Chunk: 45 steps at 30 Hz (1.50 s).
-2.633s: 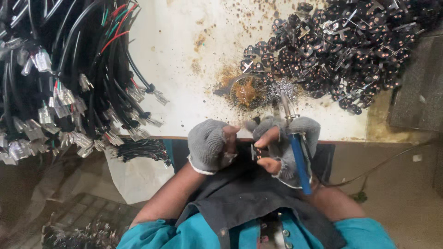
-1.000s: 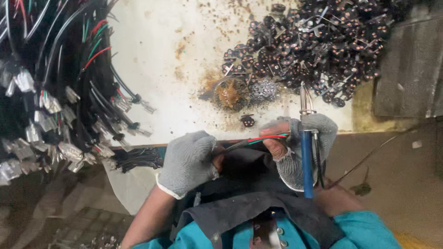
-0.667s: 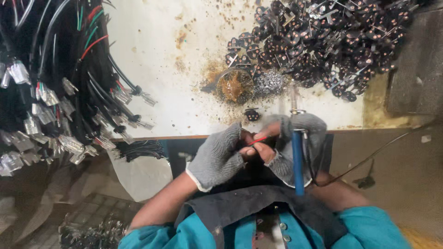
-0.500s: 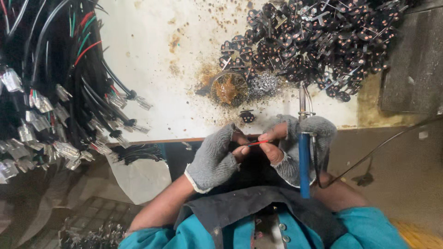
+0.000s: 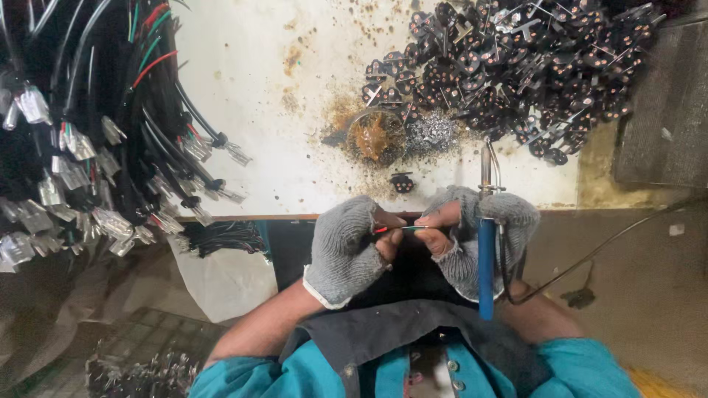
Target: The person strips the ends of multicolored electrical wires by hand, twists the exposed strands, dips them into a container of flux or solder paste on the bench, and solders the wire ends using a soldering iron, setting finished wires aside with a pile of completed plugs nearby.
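Wire [image 5: 398, 229] lies crosswise, red end toward left hand [image 5: 346, 250], green toward right hand [image 5: 472, 236]; it sits just below the table [image 5: 295, 110] edge. Both hands' fingertips pinch it. Right hand also grips a blue-handled iron [image 5: 486, 258], tip pointing away. Flux pot [image 5: 376, 136] and plug pile [image 5: 516, 66] beyond; harnesses [image 5: 88, 133] left. Wire thin, short.

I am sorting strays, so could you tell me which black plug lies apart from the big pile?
The single black plug below the rusty dish, lying alone on the white table.
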Each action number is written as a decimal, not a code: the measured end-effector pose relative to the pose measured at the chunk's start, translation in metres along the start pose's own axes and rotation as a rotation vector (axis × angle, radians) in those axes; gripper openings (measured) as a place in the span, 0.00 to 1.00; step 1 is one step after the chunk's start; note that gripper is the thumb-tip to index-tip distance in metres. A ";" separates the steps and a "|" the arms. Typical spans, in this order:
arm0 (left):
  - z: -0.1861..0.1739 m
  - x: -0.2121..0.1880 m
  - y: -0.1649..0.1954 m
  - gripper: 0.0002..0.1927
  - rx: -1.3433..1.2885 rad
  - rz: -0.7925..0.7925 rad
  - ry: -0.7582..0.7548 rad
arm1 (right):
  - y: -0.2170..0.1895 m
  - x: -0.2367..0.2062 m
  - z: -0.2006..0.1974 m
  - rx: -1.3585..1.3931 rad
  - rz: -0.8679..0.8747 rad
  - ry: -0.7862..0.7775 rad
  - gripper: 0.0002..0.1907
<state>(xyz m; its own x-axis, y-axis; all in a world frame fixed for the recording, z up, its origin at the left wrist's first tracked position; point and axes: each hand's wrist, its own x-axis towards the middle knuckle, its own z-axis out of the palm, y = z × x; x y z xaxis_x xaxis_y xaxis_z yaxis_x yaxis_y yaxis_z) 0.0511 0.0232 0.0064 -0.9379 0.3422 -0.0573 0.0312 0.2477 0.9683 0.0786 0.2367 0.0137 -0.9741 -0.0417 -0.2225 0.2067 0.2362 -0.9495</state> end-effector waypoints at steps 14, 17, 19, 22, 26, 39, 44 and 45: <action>0.000 0.005 0.003 0.06 0.026 0.030 -0.020 | -0.020 0.009 -0.004 0.177 0.043 -0.076 0.06; 0.003 0.007 0.003 0.09 0.091 0.054 0.038 | -0.006 0.008 0.004 0.203 -0.030 -0.075 0.07; 0.002 0.007 0.001 0.10 0.127 0.096 0.065 | 0.002 0.007 0.009 0.169 -0.033 -0.067 0.07; 0.002 0.006 -0.002 0.09 0.169 0.154 0.084 | 0.005 0.008 0.013 0.214 -0.071 -0.061 0.07; -0.005 0.004 -0.003 0.11 0.248 0.250 0.116 | -0.007 0.012 0.014 0.090 -0.080 -0.023 0.04; -0.046 0.059 -0.020 0.10 0.300 -0.174 0.342 | 0.015 0.044 0.020 -0.431 -0.506 0.262 0.13; -0.046 0.062 -0.019 0.09 0.411 -0.181 0.289 | 0.025 0.039 0.021 -0.321 -0.389 0.240 0.14; -0.046 0.063 -0.018 0.09 0.390 -0.178 0.295 | 0.024 0.040 0.020 -0.328 -0.464 0.242 0.15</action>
<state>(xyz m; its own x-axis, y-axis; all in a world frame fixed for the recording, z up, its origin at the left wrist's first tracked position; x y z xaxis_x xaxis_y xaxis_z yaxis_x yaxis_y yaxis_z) -0.0243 -0.0012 -0.0037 -0.9961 0.0078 -0.0878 -0.0643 0.6177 0.7838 0.0468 0.2211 -0.0226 -0.9568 0.0011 0.2906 -0.2451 0.5345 -0.8089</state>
